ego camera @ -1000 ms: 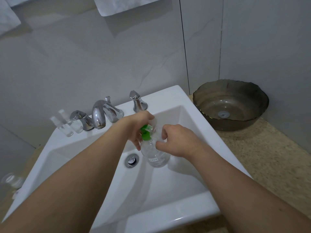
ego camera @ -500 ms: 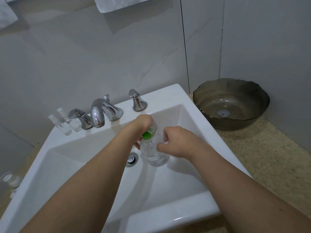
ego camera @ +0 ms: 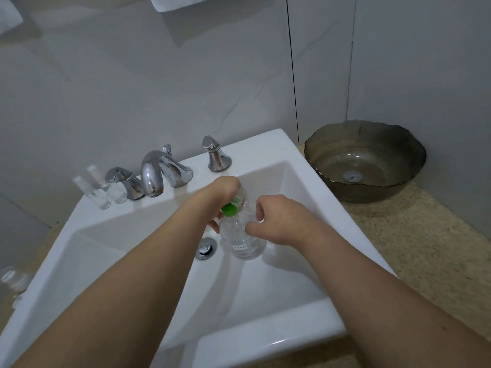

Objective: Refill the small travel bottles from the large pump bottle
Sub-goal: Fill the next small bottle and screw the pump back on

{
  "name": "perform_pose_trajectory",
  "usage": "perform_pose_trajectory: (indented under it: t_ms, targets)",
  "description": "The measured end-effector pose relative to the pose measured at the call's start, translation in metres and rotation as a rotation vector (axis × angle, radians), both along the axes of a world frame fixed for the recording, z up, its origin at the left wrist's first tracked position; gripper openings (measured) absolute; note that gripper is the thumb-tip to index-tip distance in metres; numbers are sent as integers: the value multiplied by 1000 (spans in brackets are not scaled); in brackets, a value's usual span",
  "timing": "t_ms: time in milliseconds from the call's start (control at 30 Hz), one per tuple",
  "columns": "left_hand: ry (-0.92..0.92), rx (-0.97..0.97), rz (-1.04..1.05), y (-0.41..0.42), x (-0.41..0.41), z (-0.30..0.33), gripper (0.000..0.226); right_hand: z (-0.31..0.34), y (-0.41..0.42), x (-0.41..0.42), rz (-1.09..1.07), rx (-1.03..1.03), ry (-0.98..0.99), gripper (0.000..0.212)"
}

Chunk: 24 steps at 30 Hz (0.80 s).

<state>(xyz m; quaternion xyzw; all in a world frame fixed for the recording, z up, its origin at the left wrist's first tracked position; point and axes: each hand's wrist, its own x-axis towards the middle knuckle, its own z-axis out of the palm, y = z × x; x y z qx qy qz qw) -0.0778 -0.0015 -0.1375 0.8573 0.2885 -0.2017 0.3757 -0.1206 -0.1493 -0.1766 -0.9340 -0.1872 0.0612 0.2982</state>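
Your right hand [ego camera: 276, 221] grips the clear large pump bottle [ego camera: 243, 240] upright over the sink [ego camera: 265, 322]; your left hand [ego camera: 225, 192] wraps its green pump top [ego camera: 230, 208]. Brace the body, turn only the top. The small travel bottles [ego camera: 102, 191] wait beside the faucet [ego camera: 156, 173].

Over the white sink [ego camera: 148, 229], the right hand [ego camera: 279, 221] grips a clear bottle [ego camera: 243, 240] with a green collar [ego camera: 230, 209]; the left hand [ego camera: 225, 189] closes over its top; two small clear bottles [ego camera: 106, 189] stand beside the chrome faucet [ego camera: 156, 173]; a dark glass bowl [ego camera: 364, 160] sits on the speckled counter [ego camera: 414, 248].
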Motion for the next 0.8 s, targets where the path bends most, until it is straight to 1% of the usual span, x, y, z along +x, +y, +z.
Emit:
perform_pose_trajectory:
  t_ms: [67, 167, 267, 433, 567, 633, 800]
  targets:
    - [40, -62, -8, 3, 1, 4, 48, 1, 0, 0, -7, 16, -12, 28]
    - [111, -206, -7, 9, 3, 14, 63, 2, 0, 2, -27, 53, -58, 28]
    - [135, -249, -14, 11, 2, 20, 69, 1, 1, 1, -27, 65, -71, 28]
    - [112, -168, -24, 8, 2, 17, 64, 1, 1, 2, -28, 70, -58, 28]
    - [17, -41, -10, 3, 2, 4, 45, 0, 1, 0, -9, 47, -17, 27]
    - [-26, -2, -3, 1, 3, -3, 39, -1, 0, 0, 2, 23, 8, 27]
    - [-27, 13, 1, -2, 3, -4, 39, 0, -1, 0, 2, 9, 18, 27]
